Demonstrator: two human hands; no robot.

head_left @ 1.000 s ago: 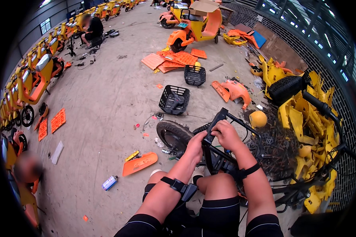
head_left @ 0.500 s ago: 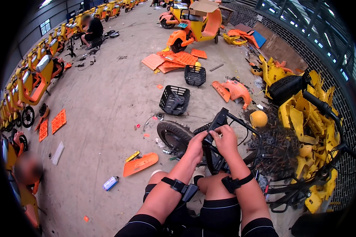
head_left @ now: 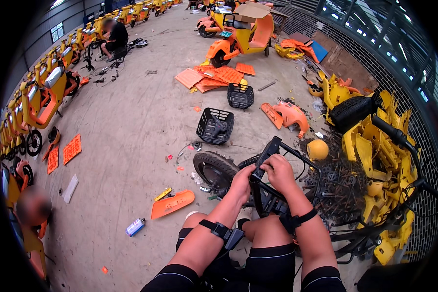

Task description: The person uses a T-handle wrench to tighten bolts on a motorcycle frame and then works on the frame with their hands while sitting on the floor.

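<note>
Working on the top of our black bike frame (head_left: 269,150), it seems.
It's on the floor (head_left: 131,117), toward the right edge, near yellow scraps (head_left: 367,146). Our left hand (head_left: 242,182) and right hand (head_left: 280,173) curl against it, half closed; we can't tell if they pinch anything. The next move likely needs it steady.

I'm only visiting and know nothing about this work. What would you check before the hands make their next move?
1. Left hand at the black frame: ok, touching it.
2. Right hand at the same frame: ok, fingers bent close against it.
3. Small part between the right fingertips: cannot tell; the fingers hide it.
4. Black basket apart from the wheel: ok, a gap shows.
5. Floor left of the wheel free of loose pieces: not ok; an orange panel lies there.
</note>
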